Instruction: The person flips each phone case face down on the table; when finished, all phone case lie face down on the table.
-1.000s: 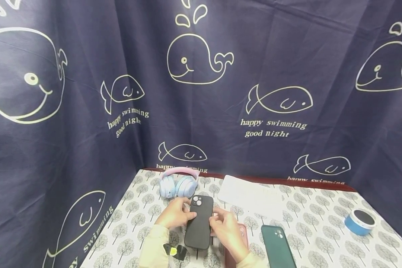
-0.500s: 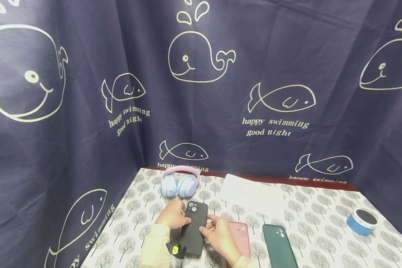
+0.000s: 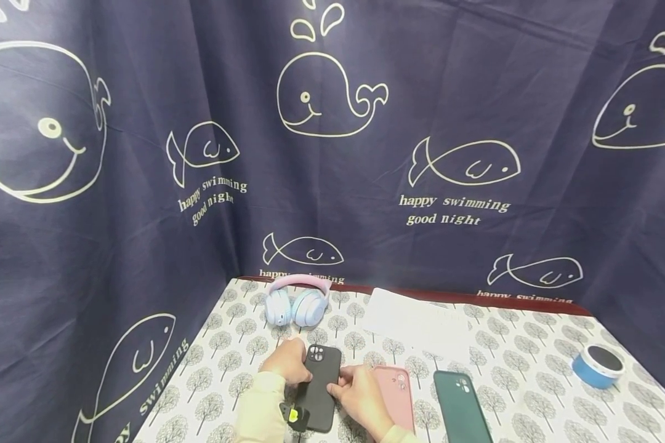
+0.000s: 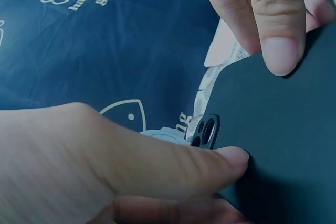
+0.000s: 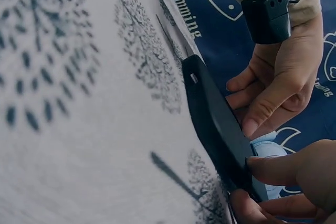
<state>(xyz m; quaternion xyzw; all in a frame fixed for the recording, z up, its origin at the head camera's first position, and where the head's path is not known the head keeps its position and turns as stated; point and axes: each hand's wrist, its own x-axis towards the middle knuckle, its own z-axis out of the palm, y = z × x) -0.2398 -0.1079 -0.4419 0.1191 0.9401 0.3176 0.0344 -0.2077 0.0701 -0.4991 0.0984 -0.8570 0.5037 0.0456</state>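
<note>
my left hand (image 3: pixel 288 362) and right hand (image 3: pixel 359 394) pinch the black phone case (image 3: pixel 321 400) by 2 long edges, fingers curled; it points away from me, left nearer the camera end (image 3: pixel 324 355).

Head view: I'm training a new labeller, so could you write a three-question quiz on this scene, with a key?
1. True or false: the left hand and the right hand both hold the black phone case.
2. Which case lies between the black phone case and the green case?
3. The headphones have a headband coloured: A green, B pink, C black.

Key: 1 true; 2 the pink case; 3 B.
</note>
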